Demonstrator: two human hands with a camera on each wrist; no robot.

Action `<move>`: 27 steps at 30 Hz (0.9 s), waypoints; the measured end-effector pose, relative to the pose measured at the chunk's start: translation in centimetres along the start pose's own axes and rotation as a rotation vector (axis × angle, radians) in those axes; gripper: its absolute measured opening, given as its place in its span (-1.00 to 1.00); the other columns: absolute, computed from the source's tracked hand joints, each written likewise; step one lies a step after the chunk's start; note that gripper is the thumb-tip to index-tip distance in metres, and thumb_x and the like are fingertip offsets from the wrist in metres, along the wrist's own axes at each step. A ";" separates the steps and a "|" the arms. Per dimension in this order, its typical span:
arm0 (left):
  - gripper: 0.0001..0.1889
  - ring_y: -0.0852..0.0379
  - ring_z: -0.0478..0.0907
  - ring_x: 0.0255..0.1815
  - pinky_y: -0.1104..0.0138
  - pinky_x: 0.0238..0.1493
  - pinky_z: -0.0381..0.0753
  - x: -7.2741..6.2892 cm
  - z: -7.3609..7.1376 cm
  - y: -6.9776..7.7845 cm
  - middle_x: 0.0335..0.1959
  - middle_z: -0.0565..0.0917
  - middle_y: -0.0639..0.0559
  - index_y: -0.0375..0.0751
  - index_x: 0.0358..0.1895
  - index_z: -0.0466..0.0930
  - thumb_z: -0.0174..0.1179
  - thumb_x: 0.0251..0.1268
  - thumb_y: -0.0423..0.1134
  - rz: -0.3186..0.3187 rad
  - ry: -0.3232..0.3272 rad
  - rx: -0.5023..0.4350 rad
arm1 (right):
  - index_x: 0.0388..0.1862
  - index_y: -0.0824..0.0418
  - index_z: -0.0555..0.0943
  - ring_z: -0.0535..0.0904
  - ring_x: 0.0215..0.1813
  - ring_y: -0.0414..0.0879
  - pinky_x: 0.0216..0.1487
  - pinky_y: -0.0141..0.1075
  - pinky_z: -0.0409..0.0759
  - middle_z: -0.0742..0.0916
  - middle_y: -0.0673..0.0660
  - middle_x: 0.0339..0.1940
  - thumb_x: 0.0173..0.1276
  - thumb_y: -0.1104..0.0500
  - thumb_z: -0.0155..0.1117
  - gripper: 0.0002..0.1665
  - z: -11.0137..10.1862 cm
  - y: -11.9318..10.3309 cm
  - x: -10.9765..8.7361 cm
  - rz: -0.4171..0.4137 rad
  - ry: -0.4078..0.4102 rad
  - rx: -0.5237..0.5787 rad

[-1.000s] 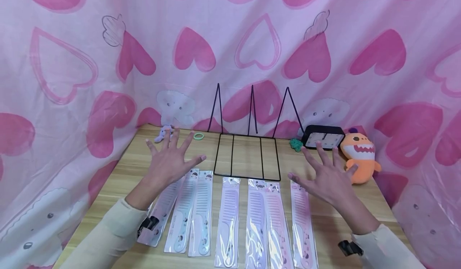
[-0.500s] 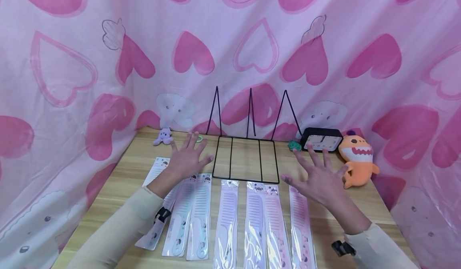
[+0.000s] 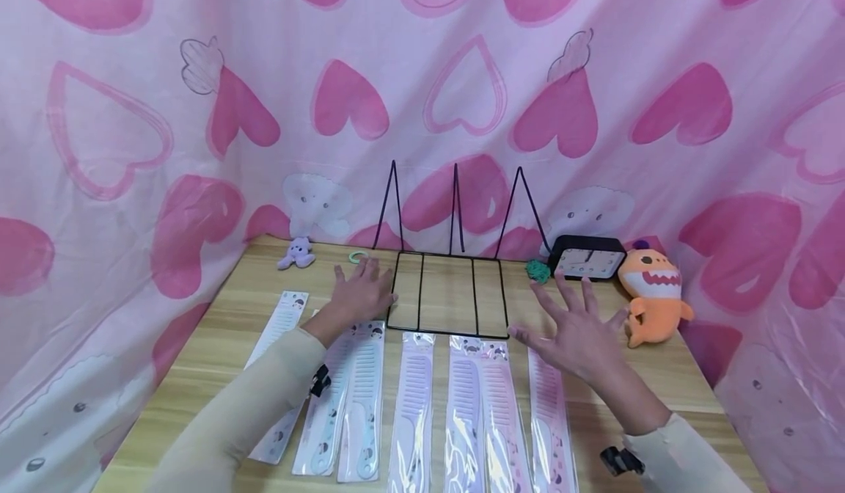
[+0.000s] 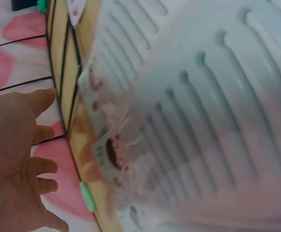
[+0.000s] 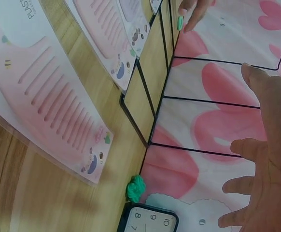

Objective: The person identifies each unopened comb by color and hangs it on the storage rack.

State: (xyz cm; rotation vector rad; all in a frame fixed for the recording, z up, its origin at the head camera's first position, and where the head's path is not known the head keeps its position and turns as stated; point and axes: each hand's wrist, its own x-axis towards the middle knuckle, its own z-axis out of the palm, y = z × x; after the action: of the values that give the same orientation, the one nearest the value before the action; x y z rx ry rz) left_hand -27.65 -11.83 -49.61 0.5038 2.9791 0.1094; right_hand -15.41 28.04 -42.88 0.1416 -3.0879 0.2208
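My left hand (image 3: 363, 293), fingers spread and a little bent, hovers beside the left edge of a black wire rack (image 3: 420, 295), just in front of a light green ring (image 3: 357, 257). It holds nothing. My right hand (image 3: 581, 331) hovers with fingers spread, right of the rack and over the top of a pink comb (image 3: 548, 397) in a clear packet; it too is bare. Several packaged combs lie in a row: a pale one (image 3: 273, 331) at far left, blue ones (image 3: 366, 397) partly under my left arm, then purple (image 3: 414, 397) and pink. In the left wrist view a bluish comb (image 4: 203, 121) looms close.
At the back left sits a small purple plush toy (image 3: 297, 253). Right of the rack are a green scrunched bundle (image 3: 538, 271), a black clock (image 3: 589, 258) and an orange shark plush (image 3: 653, 295). A pink heart-patterned curtain (image 3: 409, 53) hangs along the table's back and sides.
My left hand has moved right, from above the left combs to the rack's left edge, uncovering the purple plush and the pale comb. My right hand stays nearly in place.
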 end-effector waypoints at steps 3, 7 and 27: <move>-0.28 -0.37 -0.05 0.87 -0.62 0.69 -0.11 0.7 0.8 0.1 0.85 0.08 -0.29 0.03 0.78 0.25 -0.06 0.78 0.28 0.002 -0.001 0.000 | 0.86 -0.21 0.16 -0.17 0.81 0.65 0.34 0.93 -0.46 0.12 0.30 0.89 0.41 -0.72 0.14 0.21 0.3 0.0 -0.1 0.006 -0.004 0.004; -0.33 -0.31 0.00 0.87 -0.56 0.73 -0.06 1.3 1.4 0.3 0.84 0.14 -0.24 0.03 0.77 0.28 -0.05 0.80 0.22 0.015 0.020 0.023 | 0.86 -0.20 0.15 -0.15 0.80 0.66 0.34 0.94 -0.45 0.14 0.30 0.89 0.39 -0.75 0.11 0.24 0.6 0.2 -0.2 0.009 -0.003 0.003; -0.29 -0.30 0.03 0.87 -0.18 0.81 0.23 2.5 1.5 -0.1 0.85 0.08 -0.28 -0.30 0.79 0.09 -0.11 0.87 0.06 0.108 -0.115 -0.065 | 0.83 -0.06 0.24 -0.06 0.78 0.66 0.38 0.94 -0.35 0.20 0.37 0.85 0.41 -0.70 0.18 0.23 1.7 1.7 -0.7 0.049 -0.036 0.036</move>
State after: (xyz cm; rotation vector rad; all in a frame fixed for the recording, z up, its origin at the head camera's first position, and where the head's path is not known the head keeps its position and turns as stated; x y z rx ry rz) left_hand -29.79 -11.02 -51.40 0.6400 2.8262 0.1797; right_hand -14.95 29.53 -44.83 0.0725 -3.1269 0.2788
